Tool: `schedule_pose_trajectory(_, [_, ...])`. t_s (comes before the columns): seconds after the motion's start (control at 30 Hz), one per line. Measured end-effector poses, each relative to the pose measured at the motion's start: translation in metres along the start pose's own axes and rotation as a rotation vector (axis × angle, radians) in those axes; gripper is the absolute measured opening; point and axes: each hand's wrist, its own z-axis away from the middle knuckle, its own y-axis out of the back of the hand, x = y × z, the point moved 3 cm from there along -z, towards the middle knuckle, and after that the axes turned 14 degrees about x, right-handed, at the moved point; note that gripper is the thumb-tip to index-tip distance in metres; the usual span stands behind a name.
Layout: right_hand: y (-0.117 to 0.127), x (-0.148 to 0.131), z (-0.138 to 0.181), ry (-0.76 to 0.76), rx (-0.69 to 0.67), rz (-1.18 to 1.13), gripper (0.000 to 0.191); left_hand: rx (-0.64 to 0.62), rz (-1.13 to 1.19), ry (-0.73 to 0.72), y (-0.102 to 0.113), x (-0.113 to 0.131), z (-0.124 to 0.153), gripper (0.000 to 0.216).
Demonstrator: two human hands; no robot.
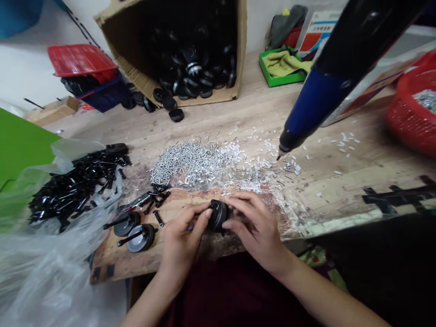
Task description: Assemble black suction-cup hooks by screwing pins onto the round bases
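Note:
Just above the front edge of the bench, a black round wheel-like part (218,216) is held up on its edge between my hands. The thumb and index finger of my left hand (190,227) pinch its left side. On the right side, the curved fingers and thumb of my right hand (254,222) close around its rim. Two similar round parts lie left of my left hand: a grey-faced one (136,243) and a darker one (123,225), each with a black arm across it. A loose black arm (158,218) is beside them.
Metal pins (184,161) and white sleeves (260,168) are heaped beyond my hands. A power screwdriver (306,109) hangs at right. A tipped carton (241,50) holds black round parts. Black arms (68,190) lie on plastic at left. A red basket (408,109) stands far right.

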Motion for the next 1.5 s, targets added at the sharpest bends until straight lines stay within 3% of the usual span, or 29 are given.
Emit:
schedule_pose_trajectory(0.1, [-0.005, -0.007, 0.006, -0.052, -0.067, -0.048, 0.067, 0.113, 0.192, 0.253, 0.008, 0.005, 0.006, 0.021])
schedule_pose_trajectory(0.2, [-0.016, -0.009, 0.012, -0.121, -0.154, -0.108, 0.082, 0.143, 0.262, 0.288, 0.013, 0.011, 0.014, 0.018])
schedule_pose_trajectory(0.4, [-0.021, -0.024, 0.006, -0.012, -0.273, -0.066, 0.059, 0.131, 0.257, 0.182, 0.022, 0.013, 0.02, 0.013])
schedule_pose_trajectory(0.57, [-0.017, -0.029, 0.0, 0.057, -0.346, -0.091, 0.062, 0.112, 0.25, 0.19, 0.028, 0.012, 0.02, 0.012])
schedule_pose_trajectory(0.93, [-0.021, -0.026, 0.004, 0.089, -0.343, -0.077, 0.062, 0.092, 0.288, 0.236, 0.026, 0.006, 0.024, 0.011])
schedule_pose_trajectory(1.23, [-0.025, -0.017, 0.009, 0.014, -0.392, -0.043, 0.064, 0.114, 0.339, 0.229, 0.023, -0.003, 0.028, 0.013])
schedule_pose_trajectory(1.37, [-0.028, -0.019, 0.009, -0.065, -0.413, -0.025, 0.075, 0.203, 0.273, 0.121, 0.025, -0.007, 0.03, 0.017])
schedule_pose_trajectory(1.5, [-0.037, -0.02, 0.007, -0.205, -0.309, -0.007, 0.045, 0.317, 0.176, -0.106, 0.027, -0.005, 0.029, 0.024])
